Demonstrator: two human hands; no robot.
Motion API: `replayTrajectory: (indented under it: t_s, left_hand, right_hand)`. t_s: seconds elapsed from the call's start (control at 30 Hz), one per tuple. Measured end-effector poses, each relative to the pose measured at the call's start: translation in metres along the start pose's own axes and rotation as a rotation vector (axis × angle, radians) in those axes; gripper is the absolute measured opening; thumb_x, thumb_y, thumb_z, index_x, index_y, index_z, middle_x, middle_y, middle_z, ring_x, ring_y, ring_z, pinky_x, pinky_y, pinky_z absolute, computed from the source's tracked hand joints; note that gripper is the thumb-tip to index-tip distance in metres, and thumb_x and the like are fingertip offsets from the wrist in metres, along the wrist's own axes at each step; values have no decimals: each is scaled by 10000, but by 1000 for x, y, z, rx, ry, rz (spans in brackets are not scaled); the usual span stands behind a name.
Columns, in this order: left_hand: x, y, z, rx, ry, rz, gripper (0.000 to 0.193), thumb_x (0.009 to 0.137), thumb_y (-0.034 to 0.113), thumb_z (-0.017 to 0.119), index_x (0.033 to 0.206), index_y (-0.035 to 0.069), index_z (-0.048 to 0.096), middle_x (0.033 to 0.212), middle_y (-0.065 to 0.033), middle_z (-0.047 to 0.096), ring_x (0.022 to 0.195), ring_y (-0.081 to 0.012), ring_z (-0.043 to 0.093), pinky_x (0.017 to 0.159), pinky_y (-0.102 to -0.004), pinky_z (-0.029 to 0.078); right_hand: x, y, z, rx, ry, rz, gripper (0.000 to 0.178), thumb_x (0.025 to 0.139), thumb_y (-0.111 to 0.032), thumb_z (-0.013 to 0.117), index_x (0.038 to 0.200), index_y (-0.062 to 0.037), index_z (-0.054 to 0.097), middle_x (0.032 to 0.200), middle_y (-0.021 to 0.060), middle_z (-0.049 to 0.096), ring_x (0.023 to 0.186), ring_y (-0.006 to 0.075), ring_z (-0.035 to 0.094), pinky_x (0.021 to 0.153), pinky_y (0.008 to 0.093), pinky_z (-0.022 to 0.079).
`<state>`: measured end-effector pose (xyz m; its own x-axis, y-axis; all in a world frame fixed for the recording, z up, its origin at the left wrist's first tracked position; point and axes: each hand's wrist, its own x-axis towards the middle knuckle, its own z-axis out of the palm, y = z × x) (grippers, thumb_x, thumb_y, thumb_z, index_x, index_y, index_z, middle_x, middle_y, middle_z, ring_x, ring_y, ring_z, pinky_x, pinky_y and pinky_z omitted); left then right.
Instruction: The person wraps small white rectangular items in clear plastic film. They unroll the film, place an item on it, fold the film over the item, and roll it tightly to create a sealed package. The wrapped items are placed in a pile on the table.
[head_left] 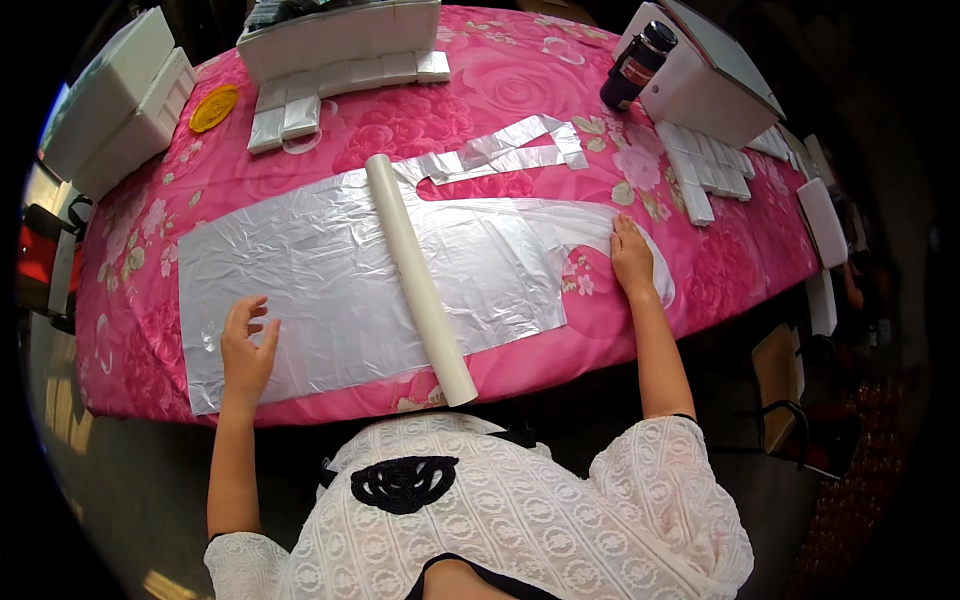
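Observation:
A thin, shiny whitish plastic sheet (pixel 290 270), cut like a disposable apron with strap-like strips at its right end, lies creased across the table. Over it rests a long white tube (pixel 415 270), slanting from the far side to the near edge. My left hand (pixel 247 345) is above the sheet's left part, fingers apart and loosely bent, holding nothing. On the right, my right hand (pixel 630 255) lies flat with stretched fingers on a sheer strip (pixel 655 262) of the plastic.
A pink floral cloth (pixel 510 90) covers the table. White foam boxes (pixel 340 45) stand at the back, left and right. Folded white packets (pixel 285 115) lie at back left, more packets (pixel 700 170) at right. A dark flask (pixel 638 65) and a yellow round object (pixel 213 108) stand near boxes.

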<state>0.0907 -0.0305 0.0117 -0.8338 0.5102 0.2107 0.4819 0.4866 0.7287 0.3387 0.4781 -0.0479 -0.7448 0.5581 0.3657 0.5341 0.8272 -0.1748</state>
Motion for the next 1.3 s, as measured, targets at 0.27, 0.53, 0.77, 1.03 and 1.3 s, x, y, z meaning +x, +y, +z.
replayTrajectory:
  t_s: [0.27, 0.53, 0.77, 1.03, 1.3]
  left_hand:
    - [13, 86, 124, 31, -321, 524, 484, 752, 162, 652, 1180, 19, 477, 1311, -165, 405, 1226, -346, 355, 1006, -397, 319]
    - [5, 110, 133, -510, -420, 192, 399, 841, 241, 583, 1141, -10, 498, 1163, -144, 526, 1103, -258, 487, 921, -352, 398]
    - [26, 76, 76, -885, -615, -532, 208, 834, 202, 596, 932, 18, 585, 794, -47, 625, 693, -104, 602, 615, -236, 478]
    - [30, -42, -50, -226, -451, -616, 170, 770, 135, 542, 878, 9, 580, 782, -66, 625, 716, -128, 595, 626, -251, 458]
    - [34, -88, -80, 352, -307, -416, 124, 703, 37, 537, 818, 2, 571, 767, -88, 626, 688, -203, 592, 615, -305, 453]
  right_hand:
    - [1, -28, -16, 64, 320, -94, 111, 762, -95, 605, 838, -36, 550, 807, 105, 619, 756, 288, 584, 669, 383, 453]
    - [-27, -192, -81, 818, -241, 131, 218, 745, -102, 640, 908, -17, 523, 766, 125, 595, 710, 258, 594, 589, 308, 452]
    - [-68, -276, -86, 1129, -242, -541, 358, 734, -154, 666, 1030, -17, 520, 937, 118, 574, 916, 288, 562, 736, 341, 467]
    - [-113, -257, -83, 238, -592, -72, 528, 706, -499, 640, 803, 14, 558, 629, 159, 578, 612, 323, 603, 560, 392, 479]
    - [-122, -260, -74, 346, -781, 47, 453, 741, -438, 576, 729, 12, 616, 675, 191, 615, 654, 345, 614, 611, 428, 482]
